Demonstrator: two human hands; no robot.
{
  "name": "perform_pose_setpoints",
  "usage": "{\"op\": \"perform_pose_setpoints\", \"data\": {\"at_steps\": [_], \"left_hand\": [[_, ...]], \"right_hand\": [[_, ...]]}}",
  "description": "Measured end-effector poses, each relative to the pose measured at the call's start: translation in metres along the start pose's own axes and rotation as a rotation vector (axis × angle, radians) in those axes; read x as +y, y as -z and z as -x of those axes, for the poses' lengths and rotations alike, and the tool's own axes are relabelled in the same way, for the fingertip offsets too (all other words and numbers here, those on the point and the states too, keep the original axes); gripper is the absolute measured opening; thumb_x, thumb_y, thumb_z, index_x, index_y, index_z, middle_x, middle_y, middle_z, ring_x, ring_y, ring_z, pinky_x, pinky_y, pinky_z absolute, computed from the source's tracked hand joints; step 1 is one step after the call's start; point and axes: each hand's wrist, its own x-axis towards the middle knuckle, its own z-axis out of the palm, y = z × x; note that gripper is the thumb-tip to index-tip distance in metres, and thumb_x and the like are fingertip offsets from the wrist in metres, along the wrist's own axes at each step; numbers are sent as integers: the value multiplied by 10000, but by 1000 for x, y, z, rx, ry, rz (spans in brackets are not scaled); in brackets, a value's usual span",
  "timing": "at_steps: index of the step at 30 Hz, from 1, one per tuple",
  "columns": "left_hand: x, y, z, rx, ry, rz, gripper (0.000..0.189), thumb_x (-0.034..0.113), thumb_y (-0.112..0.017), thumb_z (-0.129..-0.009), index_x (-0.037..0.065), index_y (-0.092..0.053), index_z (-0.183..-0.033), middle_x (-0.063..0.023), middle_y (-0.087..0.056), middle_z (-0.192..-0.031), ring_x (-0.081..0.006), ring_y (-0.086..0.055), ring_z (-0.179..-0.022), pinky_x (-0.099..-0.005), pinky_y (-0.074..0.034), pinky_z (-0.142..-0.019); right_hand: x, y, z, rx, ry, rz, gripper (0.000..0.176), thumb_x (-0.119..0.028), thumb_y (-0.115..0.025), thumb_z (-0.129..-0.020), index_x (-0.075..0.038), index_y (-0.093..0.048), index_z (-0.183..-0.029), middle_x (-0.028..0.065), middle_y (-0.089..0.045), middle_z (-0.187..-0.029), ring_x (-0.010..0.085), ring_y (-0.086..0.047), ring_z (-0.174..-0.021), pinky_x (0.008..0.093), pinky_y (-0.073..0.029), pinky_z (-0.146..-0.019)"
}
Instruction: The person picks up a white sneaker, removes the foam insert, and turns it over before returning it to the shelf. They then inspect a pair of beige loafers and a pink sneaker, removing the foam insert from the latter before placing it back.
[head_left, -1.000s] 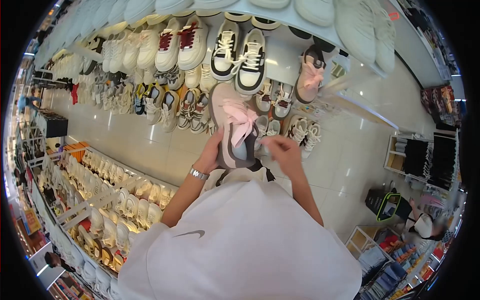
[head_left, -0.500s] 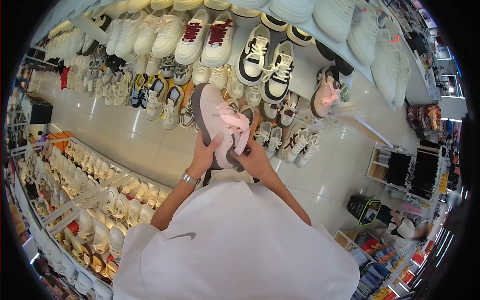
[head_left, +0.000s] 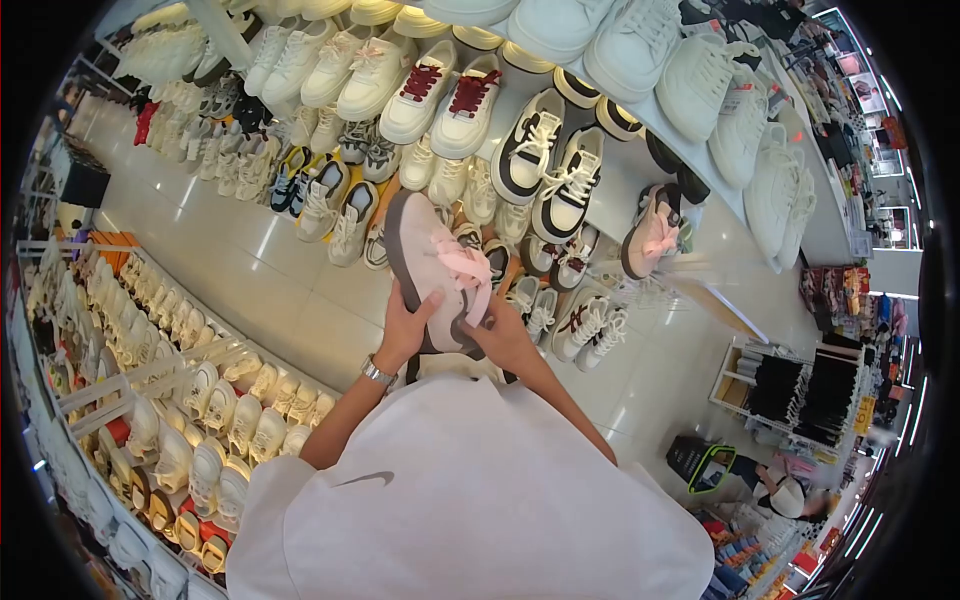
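Left hand (head_left: 405, 325) and right hand (head_left: 503, 337) clasp a rounded, perhaps suede shoe (head_left: 428, 262)

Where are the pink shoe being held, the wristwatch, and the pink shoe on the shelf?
held pink shoe (head_left: 422, 250): head view, on its upper between toe and bow.
wristwatch (head_left: 378, 372): head view, on the metal band at the left wrist.
shelf pink shoe (head_left: 652, 235): head view, on its pink upper.

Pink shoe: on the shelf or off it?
Off. Left hand and right hand both grip the pink shoe clear of the shelf; a matching shoe sits on it.
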Motion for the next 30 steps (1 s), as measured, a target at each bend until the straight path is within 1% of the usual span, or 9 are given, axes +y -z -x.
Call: {"op": "perform_pose_setpoints", "data": {"at_steps": [5, 8, 17, 20, 24, 25, 28, 29, 30], "left_hand": [[-2, -22, 9, -58, -38, -105, 660, 196, -717, -865, -15, -360, -1380, -162, -566, -1248, -219, -578, -1109, -355, -488, -937], [-9, -47, 16, -68, -29, -94, 670, 194, -725, -859, -13, -361, -1382, -163, -555, -1260, -218, -574, -1111, -350, -486, -939], [-58, -112, 52, 14, 53, -38, 619, 213, -663, -917, -29, -350, -1393, -167, -533, -1284, -218, -542, -1143, -352, -457, -967], [-60, -130, 61, 29, 64, -68, 597, 271, -623, -948, -45, -364, -1383, -170, -530, -1290, -220, -535, -1152, -341, -447, -974], [-81, -140, 64, 34, 226, 110, 591, 383, -527, -988, -40, -394, -1379, -158, -530, -1308, -219, -544, -1161, -343, -448, -986], [-84, -141, 64, 25, 284, 157, 587, 411, -477, -1004, -30, -401, -1384, -150, -533, -1318, -217, -552, -1165, -348, -453, -991], [-79, -152, 74, -14, 421, 337, 594, 473, -409, -1019, 0, -439, -1377, -146, -564, -1303, -222, -586, -1149, -339, -486, -969], [-68, -157, 79, -14, 452, 332, 592, 473, -410, -1019, 3, -441, -1378, -144, -567, -1302, -221, -590, -1143, -334, -490, -964], [-60, -160, 84, -12, 481, 327, 590, 473, -411, -1019, 5, -443, -1378, -141, -569, -1301, -221, -594, -1137, -329, -494, -959]], "right_hand": [[32, 13, 13, -51, -7, -214, 371, -132, -671, -875, 8, -570, -1203, 81, -643, -1062, 164, -612, -921, 325, -504, -831], [54, 31, 24, -74, 75, -152, 371, -130, -675, -871, 13, -573, -1198, 73, -646, -1039, 151, -608, -916, 315, -502, -826], [100, 80, 69, -94, -1, -322, 460, -163, -744, -798, 24, -581, -1186, 58, -658, -995, 129, -610, -894, 290, -506, -802], [90, 99, 86, -186, -73, -435, 600, -178, -722, -812, 22, -481, -1324, 100, -621, -1167, 174, -585, -1061, 319, -472, -935], [110, 108, 95, -166, -65, -673, 560, -136, -701, -854, 32, -478, -1339, 106, -612, -1178, 146, -574, -1089, 288, -476, -926], [112, 103, 96, -46, 43, -746, 518, -187, -753, -828, 18, -543, -1255, 57, -660, -1006, 93, -620, -841, 259, -517, -721], [92, 131, 107, -125, -147, -517, 542, -159, -706, -867, 20, -499, -1335, 89, -642, -1081, 126, -619, -943, 268, -519, -779], [96, 137, 106, -174, -223, -454, 548, -182, -720, -862, 1, -510, -1333, 62, -652, -1004, 103, -619, -770, 245, -511, -629], [99, 137, 108, -170, -172, -479, 554, -190, -726, -858, -4, -511, -1334, 57, -652, -985, 99, -610, -737, 238, -501, -600]]}}
